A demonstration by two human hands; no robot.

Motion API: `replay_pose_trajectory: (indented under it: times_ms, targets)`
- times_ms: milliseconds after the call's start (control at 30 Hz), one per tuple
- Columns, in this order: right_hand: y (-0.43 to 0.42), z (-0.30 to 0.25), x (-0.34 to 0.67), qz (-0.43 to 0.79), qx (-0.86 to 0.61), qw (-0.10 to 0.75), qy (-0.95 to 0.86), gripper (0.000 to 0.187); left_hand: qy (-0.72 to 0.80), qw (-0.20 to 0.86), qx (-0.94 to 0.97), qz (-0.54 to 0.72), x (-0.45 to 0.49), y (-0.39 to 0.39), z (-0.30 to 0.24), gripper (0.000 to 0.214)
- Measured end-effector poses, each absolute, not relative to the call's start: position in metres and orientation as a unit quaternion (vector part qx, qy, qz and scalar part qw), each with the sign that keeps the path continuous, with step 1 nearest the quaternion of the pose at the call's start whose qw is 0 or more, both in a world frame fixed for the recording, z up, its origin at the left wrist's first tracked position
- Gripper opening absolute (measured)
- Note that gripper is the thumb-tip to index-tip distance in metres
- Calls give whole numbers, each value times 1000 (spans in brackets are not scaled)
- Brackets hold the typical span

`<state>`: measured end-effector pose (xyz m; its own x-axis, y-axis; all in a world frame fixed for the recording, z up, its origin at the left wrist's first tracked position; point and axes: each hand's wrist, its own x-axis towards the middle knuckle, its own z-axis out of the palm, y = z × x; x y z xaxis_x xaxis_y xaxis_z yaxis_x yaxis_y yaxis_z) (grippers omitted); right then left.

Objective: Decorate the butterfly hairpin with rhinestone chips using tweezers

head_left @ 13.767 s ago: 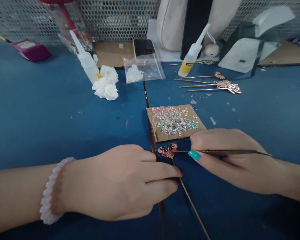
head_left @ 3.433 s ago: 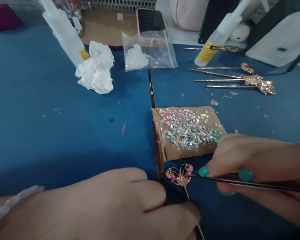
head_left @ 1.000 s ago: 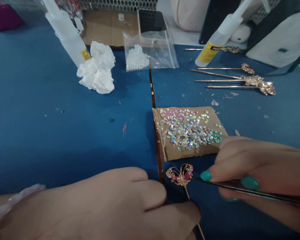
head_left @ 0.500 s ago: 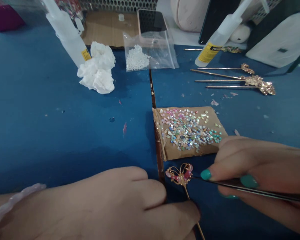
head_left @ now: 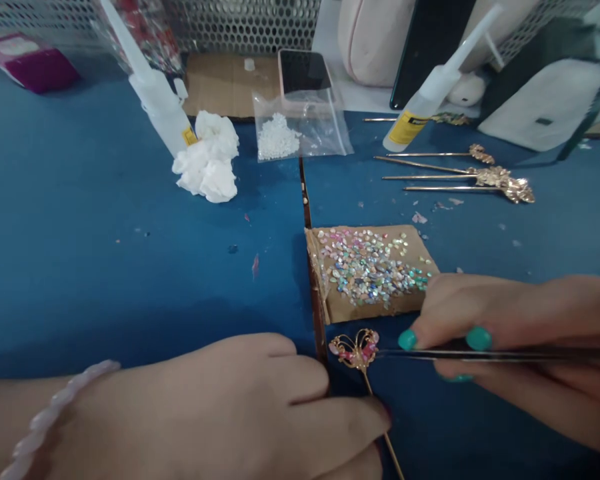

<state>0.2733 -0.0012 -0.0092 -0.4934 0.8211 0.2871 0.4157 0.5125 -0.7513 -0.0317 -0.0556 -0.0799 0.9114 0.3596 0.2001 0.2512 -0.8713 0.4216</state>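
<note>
My left hand (head_left: 220,413), with a pale bead bracelet (head_left: 55,417) on its wrist, is closed on the thin gold stem of a hairpin. The butterfly head (head_left: 355,349) of that hairpin shows beyond my fingers, its wings partly filled with pink and red pieces. In my right hand (head_left: 505,340) I grip dark metal tweezers (head_left: 430,355), whose tips are at the butterfly's right wing. Just behind lies a cardboard piece (head_left: 370,313) strewn with small coloured shell-like chips (head_left: 380,270). Whether the tips hold a chip is too small to tell.
Two glue bottles (head_left: 167,123) (head_left: 420,113) stand at the back, crumpled white tissue (head_left: 210,160) by the left one. Between them lie a bag of white beads (head_left: 280,137) and a phone (head_left: 305,73). Several gold hairpins (head_left: 445,189) lie at right. A seam (head_left: 307,207) crosses the blue table.
The view has shifted slightly, so the back objects sit lower. My right hand and the tweezers have tilted flatter, tips still by the right wing. My left hand keeps its hold on the hairpin.
</note>
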Motion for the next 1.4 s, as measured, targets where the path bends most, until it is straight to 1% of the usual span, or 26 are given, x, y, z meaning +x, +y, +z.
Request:
replay_pose_trajectory:
  times_ms: [33,67,167,233,333,400,467,533,567,600,667,800,833,967,1000,1133,1200,1233,1333,1400]
  targets:
    - [1,-8,272,299,-375,336,-810,24,134,191,963,134,-20,-34,-58,37]
    - [3,-7,270,294,-372,342,-811,21,72,180,978,83,-11,-16,-38,37]
    - [5,-4,265,318,-399,357,-783,15,32,145,987,57,6,10,2,31]
    - [5,-3,264,343,-401,364,-767,15,32,144,987,57,7,13,9,31]
    - [7,-2,263,356,-369,359,-780,15,24,163,985,57,4,10,5,33]
    - [7,-2,262,376,-346,355,-783,20,27,171,983,62,4,9,3,32]
    - [7,-3,262,374,-336,360,-786,33,36,183,980,67,5,9,4,31]
    - [6,-3,262,337,-336,361,-802,44,41,189,979,63,7,9,6,29]
    - [6,-2,263,312,-338,350,-816,42,41,189,979,59,8,9,7,28]
    - [6,0,263,296,-333,334,-831,38,40,184,980,59,8,9,8,29]
    - [6,3,266,290,-304,311,-853,29,37,181,981,62,8,9,7,30]
    - [6,6,269,286,-269,306,-867,38,33,188,979,73,5,9,6,29]
    - [6,5,268,274,-274,301,-871,37,33,186,979,77,5,9,5,28]
    - [7,5,265,228,-275,306,-882,17,39,179,980,81,6,9,5,27]
    - [8,6,264,222,-268,311,-884,14,38,182,979,82,6,9,4,27]
    - [11,9,263,219,-233,298,-899,14,35,189,977,87,7,9,4,27]
    - [10,8,264,223,-240,294,-898,4,39,188,977,92,7,8,4,27]
    - [9,7,265,226,-249,290,-896,6,39,187,977,96,7,8,4,27]
    - [4,3,267,241,-276,284,-886,34,35,190,976,102,7,8,4,27]
    - [1,1,269,265,-285,294,-873,42,36,191,976,99,7,8,4,27]
